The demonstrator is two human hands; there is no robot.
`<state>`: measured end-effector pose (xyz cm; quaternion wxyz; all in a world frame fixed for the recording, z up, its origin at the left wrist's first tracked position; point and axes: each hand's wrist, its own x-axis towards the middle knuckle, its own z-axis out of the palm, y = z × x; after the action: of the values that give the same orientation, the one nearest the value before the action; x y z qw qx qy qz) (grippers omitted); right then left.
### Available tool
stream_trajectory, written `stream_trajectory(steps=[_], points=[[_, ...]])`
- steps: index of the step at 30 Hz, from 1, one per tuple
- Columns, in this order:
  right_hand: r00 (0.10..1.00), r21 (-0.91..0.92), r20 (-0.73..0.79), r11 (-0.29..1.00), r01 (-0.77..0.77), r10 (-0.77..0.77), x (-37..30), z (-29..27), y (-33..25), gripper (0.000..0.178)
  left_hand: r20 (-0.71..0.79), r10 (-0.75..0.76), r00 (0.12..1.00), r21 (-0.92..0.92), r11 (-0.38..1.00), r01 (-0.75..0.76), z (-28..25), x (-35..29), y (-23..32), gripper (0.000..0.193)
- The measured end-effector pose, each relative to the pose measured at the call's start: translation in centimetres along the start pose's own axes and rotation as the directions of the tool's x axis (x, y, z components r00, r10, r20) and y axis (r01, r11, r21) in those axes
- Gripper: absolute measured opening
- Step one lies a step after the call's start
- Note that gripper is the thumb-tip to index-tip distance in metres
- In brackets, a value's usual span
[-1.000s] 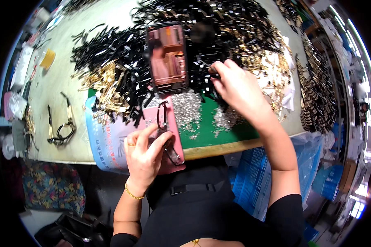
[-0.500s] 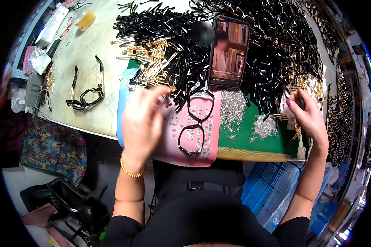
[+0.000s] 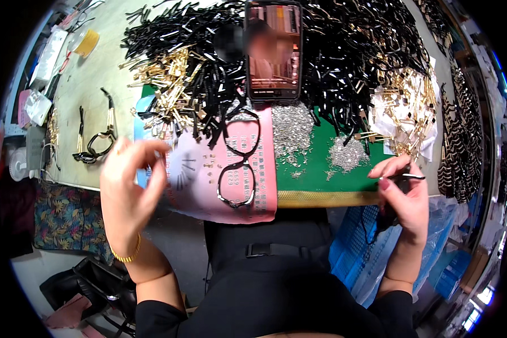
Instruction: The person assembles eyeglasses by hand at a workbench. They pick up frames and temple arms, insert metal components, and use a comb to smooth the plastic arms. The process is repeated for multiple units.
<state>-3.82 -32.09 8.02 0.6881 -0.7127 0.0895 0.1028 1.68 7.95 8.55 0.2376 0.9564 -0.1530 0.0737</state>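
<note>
A black glasses front lies on the pink and blue printed mat, its two lens openings one above the other. Left of the mat hovers my left hand, its thumb and fingers apart and nothing visible between them. At the table's front right edge, my right hand is closed round a dark corded tool, partly hidden by the palm. A slim glossy black piece shows at its fingertips; its kind is unclear. Small metal bits lie on the mat.
Black temple arms with gold ends are heaped across the back. A phone stands among them. Small silver parts are piled on the green mat. Assembled black glasses rest at the left.
The whole view has shifted, carrying the table leftward. My left hand has drawn away from the gold-ended pieces to the left; my right has come back from the right-hand heap toward the table edge.
</note>
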Motion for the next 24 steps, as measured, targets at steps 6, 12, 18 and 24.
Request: stream_trajectory(steps=[6,12,18,24], points=[[0.993,0.011,0.069,0.995,-0.095,0.094,-0.9,1.9,1.9,0.014,0.218,-0.055,0.974,-0.154,0.984,0.090,4.8,-1.3,-0.2,0.010],[0.998,0.170,0.019,0.983,-0.069,0.067,-1.6,3.1,2.3,0.012,-0.115,0.077,0.990,-0.368,0.923,-0.114,6.3,-2.9,3.2,0.014],[0.997,0.268,0.002,0.961,-0.069,0.071,-0.7,5.7,2.7,0.011,0.419,0.092,0.903,-0.818,0.471,0.332,11.3,-4.5,10.9,0.013],[0.984,0.255,0.042,0.951,-0.176,0.171,-0.8,5.2,3.5,0.012,0.460,0.176,0.870,-0.802,0.504,0.322,12.5,-4.6,11.0,0.012]])
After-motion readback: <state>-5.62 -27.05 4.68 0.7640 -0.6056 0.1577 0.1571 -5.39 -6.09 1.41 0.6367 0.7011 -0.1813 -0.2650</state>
